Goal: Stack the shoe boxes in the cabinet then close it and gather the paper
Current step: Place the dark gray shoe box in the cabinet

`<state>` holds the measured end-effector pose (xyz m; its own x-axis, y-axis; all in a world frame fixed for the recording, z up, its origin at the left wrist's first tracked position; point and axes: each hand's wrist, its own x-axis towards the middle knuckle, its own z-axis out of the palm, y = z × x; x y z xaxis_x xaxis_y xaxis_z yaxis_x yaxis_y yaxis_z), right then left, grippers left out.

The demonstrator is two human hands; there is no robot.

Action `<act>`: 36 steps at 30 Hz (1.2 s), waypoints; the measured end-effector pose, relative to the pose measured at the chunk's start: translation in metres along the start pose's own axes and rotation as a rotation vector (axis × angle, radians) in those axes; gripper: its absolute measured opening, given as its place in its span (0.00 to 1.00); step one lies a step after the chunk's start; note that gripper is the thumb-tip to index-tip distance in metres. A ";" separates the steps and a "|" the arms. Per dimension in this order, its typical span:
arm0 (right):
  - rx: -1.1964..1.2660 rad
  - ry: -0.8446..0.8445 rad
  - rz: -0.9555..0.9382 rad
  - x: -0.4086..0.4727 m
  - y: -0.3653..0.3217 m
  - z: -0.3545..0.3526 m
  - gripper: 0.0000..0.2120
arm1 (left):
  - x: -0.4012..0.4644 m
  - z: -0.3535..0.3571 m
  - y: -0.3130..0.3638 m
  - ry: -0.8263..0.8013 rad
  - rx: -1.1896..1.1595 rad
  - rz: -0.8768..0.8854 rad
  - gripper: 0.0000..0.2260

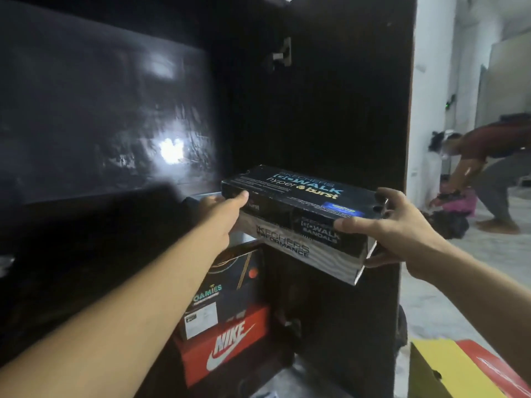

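A black shoe box (298,193) with blue and yellow lettering on its lid is held level inside the dark cabinet (330,96). My left hand (221,209) grips its left end and my right hand (402,228) grips its right end, thumb on the front face. Its grey lower half (313,258) shows under the lid. Below it stands a stack: a dark box with a white label (227,288) on top of a red box with a white logo (230,343). No paper is visible.
The open cabinet door (100,116) is glossy and fills the left side. A yellow box (448,374) and a red box (497,369) lie at the lower right on the floor. Another person (488,168) bends over things on the floor at the far right.
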<state>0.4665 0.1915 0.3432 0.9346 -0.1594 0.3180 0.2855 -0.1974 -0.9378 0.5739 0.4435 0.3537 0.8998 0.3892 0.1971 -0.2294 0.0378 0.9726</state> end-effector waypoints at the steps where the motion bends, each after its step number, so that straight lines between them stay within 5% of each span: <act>1: 0.004 0.006 -0.004 0.008 -0.003 0.009 0.59 | 0.006 0.002 0.005 0.023 0.014 0.035 0.13; 3: 0.010 0.024 -0.001 0.025 -0.008 0.028 0.58 | 0.017 0.005 0.014 0.049 0.093 0.114 0.10; 6: 0.006 0.062 0.012 0.055 -0.013 0.056 0.59 | 0.032 0.007 0.022 -0.014 0.153 0.180 0.19; 13: 0.038 0.053 0.029 0.106 -0.017 0.114 0.46 | 0.063 0.000 0.022 -0.204 0.179 0.098 0.33; 18: -0.001 0.120 -0.104 0.130 0.002 0.136 0.12 | 0.080 0.000 0.020 -0.281 0.268 0.105 0.59; 20: -0.133 0.106 -0.176 0.136 0.016 0.142 0.09 | 0.087 0.004 0.012 -0.316 0.359 0.159 0.57; 23: -0.319 0.006 -0.251 0.147 0.037 0.151 0.22 | 0.105 0.010 0.001 -0.272 0.499 0.221 0.51; 28: -0.665 -0.215 -0.387 0.170 0.058 0.159 0.33 | 0.141 0.017 -0.014 -0.129 0.402 0.167 0.48; 33: -0.866 -0.383 -0.324 0.195 0.068 0.171 0.37 | 0.162 0.015 -0.030 0.011 0.624 0.295 0.16; 36: -0.941 -0.400 -0.282 0.203 0.072 0.176 0.37 | 0.164 0.017 -0.044 0.023 0.696 0.312 0.13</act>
<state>0.7140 0.3149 0.3158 0.9108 0.3053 0.2780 0.3838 -0.8743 -0.2972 0.7378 0.4904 0.3456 0.8221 0.3057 0.4803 -0.1780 -0.6632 0.7269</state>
